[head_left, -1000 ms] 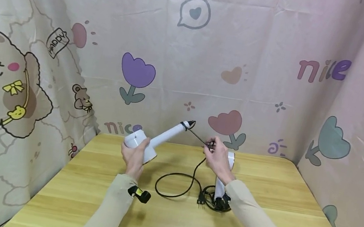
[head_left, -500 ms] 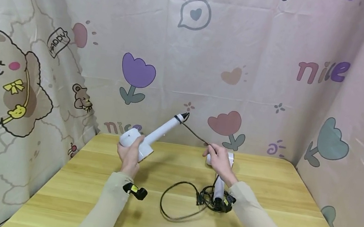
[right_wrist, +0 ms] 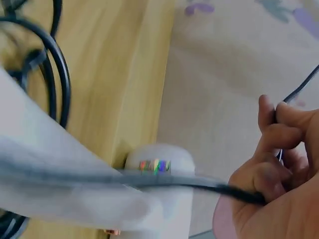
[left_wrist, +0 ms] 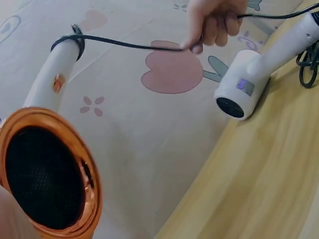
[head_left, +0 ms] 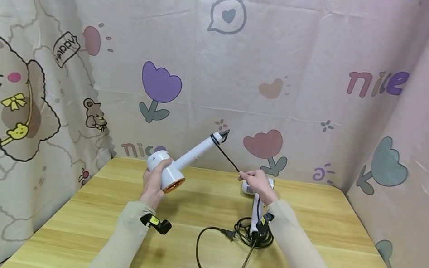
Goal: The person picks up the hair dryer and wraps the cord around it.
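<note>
My left hand (head_left: 154,185) grips a white hair dryer (head_left: 195,153) round its head, above the table, with the handle slanting up to the right. Its copper-coloured ring (left_wrist: 94,199) and dark grille show in the left wrist view. A black cord (head_left: 229,158) is wound round the handle's end and runs taut to my right hand (head_left: 258,185), whose curled fingers pinch it. From that hand the cord continues down across a second white hair dryer (left_wrist: 239,82), which lies on the table. A loose loop with a plug (head_left: 230,234) lies nearer me.
Coiled black cord (head_left: 242,229) lies round the second dryer's handle end. The wooden table (head_left: 110,229) has a printed curtain (head_left: 207,69) behind it and at both sides. Each wrist wears a small black camera (head_left: 158,223).
The held dryer has turned so its copper ring faces the head camera more. My right hand now pinches the cord with the hand lower. The loose cord loop has slid toward me and right.
</note>
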### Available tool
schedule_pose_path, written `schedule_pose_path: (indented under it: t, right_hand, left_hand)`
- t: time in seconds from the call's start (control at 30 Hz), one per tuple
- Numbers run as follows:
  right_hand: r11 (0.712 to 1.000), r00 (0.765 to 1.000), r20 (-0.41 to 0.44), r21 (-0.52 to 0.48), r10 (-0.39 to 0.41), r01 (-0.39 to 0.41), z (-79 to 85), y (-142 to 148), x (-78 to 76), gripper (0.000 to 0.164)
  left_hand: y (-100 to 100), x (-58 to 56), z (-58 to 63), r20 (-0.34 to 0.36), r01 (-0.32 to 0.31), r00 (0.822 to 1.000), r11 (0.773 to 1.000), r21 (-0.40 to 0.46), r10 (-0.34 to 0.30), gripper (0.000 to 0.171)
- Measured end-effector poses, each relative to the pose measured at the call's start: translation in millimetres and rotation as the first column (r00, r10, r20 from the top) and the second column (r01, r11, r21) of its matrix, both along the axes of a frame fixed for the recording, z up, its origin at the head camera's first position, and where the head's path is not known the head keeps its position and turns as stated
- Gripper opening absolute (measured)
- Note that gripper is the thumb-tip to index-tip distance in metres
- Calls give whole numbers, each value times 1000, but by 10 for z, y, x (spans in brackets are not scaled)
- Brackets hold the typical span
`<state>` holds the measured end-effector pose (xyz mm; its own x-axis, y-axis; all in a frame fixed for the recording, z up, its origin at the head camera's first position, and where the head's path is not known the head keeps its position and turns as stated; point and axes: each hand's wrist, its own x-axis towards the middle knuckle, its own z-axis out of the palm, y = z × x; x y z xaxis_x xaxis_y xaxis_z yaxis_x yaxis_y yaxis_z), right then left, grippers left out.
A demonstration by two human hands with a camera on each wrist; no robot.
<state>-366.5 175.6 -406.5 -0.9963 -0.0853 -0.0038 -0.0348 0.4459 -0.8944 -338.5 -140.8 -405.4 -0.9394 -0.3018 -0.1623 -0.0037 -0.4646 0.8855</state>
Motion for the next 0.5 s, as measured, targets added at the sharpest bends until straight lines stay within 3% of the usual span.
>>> schedule_pose_path:
  t: [0.17, 0.33, 0.5]
  right_hand:
    - [998, 998, -4, 10, -69, 69, 31, 27, -107, 37]
    - [989, 988, -76, 55, -136, 140, 121, 57, -154, 37]
    - [977, 978, -167, 150, -124, 150, 186, 25, -189, 33]
  left_hand:
    - [10, 5, -42, 27, 134, 991, 991, -3, -134, 65]
    - [-10, -23, -77, 39, 215, 976, 974, -76, -212, 61]
    - [-56, -46, -107, 44, 302, 953, 948, -100, -299, 57]
